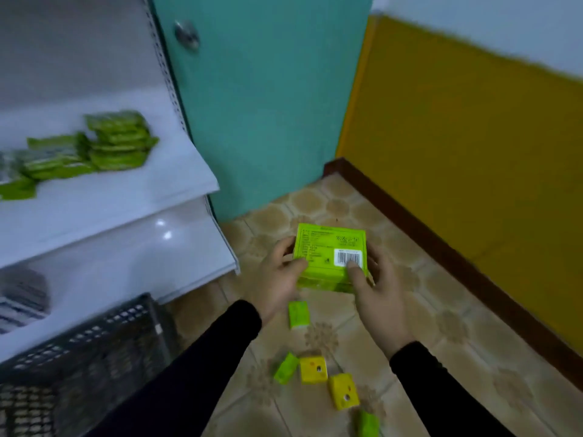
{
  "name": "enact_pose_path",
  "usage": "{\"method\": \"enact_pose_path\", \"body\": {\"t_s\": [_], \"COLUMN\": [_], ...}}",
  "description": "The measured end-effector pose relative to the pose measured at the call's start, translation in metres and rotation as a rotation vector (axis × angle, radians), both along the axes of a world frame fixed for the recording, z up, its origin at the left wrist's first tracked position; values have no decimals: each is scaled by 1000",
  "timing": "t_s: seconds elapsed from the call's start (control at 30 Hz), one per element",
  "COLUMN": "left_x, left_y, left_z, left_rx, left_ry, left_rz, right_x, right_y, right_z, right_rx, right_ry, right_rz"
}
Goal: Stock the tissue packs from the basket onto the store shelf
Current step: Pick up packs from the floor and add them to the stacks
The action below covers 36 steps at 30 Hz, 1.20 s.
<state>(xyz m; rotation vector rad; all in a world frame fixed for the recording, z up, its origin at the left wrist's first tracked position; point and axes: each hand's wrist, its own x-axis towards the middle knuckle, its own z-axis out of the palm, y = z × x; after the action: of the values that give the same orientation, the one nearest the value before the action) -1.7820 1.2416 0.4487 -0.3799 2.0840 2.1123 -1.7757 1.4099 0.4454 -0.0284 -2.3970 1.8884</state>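
Now | both hands grip tissue bundle | shelf packs blurred

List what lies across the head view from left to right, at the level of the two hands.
Lower shelf → left hand → green tissue bundle, held by both hands → right hand → brown baseboard → yellow wall.
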Motion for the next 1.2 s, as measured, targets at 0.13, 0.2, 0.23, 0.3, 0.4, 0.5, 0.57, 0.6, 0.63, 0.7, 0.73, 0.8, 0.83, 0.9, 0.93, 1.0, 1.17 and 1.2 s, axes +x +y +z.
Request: {"method": "enact_pose_path", "body": {"t_s": [0.13,0.2,0.23,0.3,0.4,0.5,0.57,0.6,0.63,0.7,0.73,0.8,0.83,0.9,0.93,1.0,1.17,1.2], "left_x": [40,73,91,131,195,262,308,332,354,399,420,463,484,522,539,568,599,599], "left_y": [-52,-77,-90,-117,-163,-209,-236,-250,-264,-295,-310,-345,-364,-401,-421,-457,-541,-557], "left_z": [115,163,184,220,263,300,317,323,329,339,344,351,355,362,365,371,385,386], "left_rx": [-53,-85,-97,-139,-197,-272,-301,-315,-328,-353,-366,-393,-407,-431,-440,-452,-480,-487], "left_ry": [184,253,289,335,370,400,415,425,427,432,438,451,453,452,454,456,416,403], "left_rz": [110,201,250,332,480,633,718,763,805,877,913,986,1013,1051,1065,1084,1024,1012], "right_x": [16,27,34,51,88,133,167,185,203,238,256,291,308,343,359,388,425,426], "right_y": [-47,-72,-87,-118,-172,-231,-268,-287,-306,-347,-369,-417,-440,-487,-510,-550,-633,-648], "right_z": [106,147,164,196,238,271,290,300,309,324,330,339,342,345,347,350,358,360], "right_rx": [-55,-97,-108,-117,-134,-152,-141,-147,-154,-177,-182,-182,-191,-214,-226,-240,-200,-204], "right_ry": [150,211,238,277,336,377,443,471,495,520,522,541,547,539,538,536,477,469], "right_rz": [184,262,312,420,574,731,835,885,932,1016,1047,1114,1140,1183,1193,1197,1149,1140]}}
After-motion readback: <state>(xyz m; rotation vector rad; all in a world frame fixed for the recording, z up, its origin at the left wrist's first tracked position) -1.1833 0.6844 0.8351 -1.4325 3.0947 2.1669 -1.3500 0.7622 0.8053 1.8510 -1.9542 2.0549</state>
